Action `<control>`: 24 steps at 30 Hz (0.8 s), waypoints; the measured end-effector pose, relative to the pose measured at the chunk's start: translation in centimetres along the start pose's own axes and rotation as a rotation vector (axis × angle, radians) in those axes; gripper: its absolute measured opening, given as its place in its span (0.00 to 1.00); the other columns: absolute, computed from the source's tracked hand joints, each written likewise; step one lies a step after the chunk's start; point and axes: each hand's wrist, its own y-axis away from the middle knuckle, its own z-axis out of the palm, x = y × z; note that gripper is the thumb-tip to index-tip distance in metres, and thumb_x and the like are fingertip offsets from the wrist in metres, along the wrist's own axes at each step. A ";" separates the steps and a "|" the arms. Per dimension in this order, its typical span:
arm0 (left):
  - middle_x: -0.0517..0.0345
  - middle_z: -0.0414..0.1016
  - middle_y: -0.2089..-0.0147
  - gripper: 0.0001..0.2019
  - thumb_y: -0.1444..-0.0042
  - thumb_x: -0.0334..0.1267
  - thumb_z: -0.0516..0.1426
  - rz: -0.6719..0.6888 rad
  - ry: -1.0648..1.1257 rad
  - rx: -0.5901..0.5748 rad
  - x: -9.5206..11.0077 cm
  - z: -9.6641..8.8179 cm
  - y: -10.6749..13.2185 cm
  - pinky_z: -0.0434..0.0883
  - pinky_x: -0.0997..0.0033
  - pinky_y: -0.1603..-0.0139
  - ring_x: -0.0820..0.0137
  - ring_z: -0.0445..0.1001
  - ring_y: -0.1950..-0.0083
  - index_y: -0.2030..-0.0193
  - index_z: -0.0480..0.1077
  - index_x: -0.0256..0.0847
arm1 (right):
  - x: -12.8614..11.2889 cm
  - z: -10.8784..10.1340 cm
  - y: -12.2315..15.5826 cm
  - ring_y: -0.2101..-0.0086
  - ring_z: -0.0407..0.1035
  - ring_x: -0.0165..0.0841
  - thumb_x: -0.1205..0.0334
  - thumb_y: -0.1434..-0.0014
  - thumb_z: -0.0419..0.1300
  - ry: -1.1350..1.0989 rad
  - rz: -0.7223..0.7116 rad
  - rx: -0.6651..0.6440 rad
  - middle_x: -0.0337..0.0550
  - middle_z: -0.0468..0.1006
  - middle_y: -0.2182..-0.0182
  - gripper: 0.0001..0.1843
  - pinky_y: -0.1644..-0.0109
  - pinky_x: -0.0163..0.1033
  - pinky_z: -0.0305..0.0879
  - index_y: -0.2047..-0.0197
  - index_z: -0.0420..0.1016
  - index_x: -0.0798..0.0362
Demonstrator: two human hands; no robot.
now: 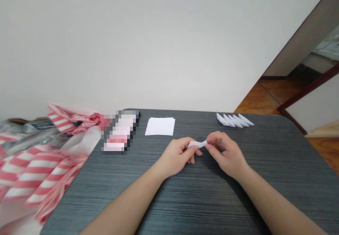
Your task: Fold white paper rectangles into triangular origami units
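A small folded strip of white paper (196, 144) is held above the dark table (185, 199). My left hand (181, 152) pinches its left part between thumb and fingers. The right end is pinched by my right hand (225, 152), and part of that end is hidden behind the fingertips. Beyond my left hand lies a small stack of white paper sheets (160, 126). Several folded white paper pieces (235, 120) lie in an overlapping row beyond my right hand.
A blurred-out, phone-like object (120, 132) lies at the table's left edge. Red-and-white striped bags (34, 171) are heaped left of the table. A pale wall (159, 44) rises behind it, and wooden floor (259, 95) shows at the right.
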 end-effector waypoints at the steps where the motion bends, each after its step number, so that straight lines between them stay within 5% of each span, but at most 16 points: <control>1: 0.59 0.76 0.73 0.11 0.36 0.41 0.55 0.003 0.010 0.006 0.1 0.0 0.0 0.68 0.77 0.73 0.76 0.70 0.76 0.62 0.73 0.36 | -0.1 -0.1 -0.1 0.69 0.71 0.32 0.65 0.37 0.59 0.015 -0.026 0.004 0.44 0.76 0.64 0.03 0.68 0.37 0.68 0.59 0.70 0.50; 24: 0.56 0.79 0.67 0.11 0.37 0.43 0.55 0.009 0.097 0.037 -0.2 0.1 -0.3 0.70 0.74 0.72 0.75 0.72 0.75 0.59 0.71 0.36 | -0.6 -0.6 -0.3 0.63 0.74 0.36 0.67 0.36 0.57 0.111 -0.169 0.021 0.46 0.79 0.61 0.08 0.63 0.40 0.71 0.56 0.76 0.50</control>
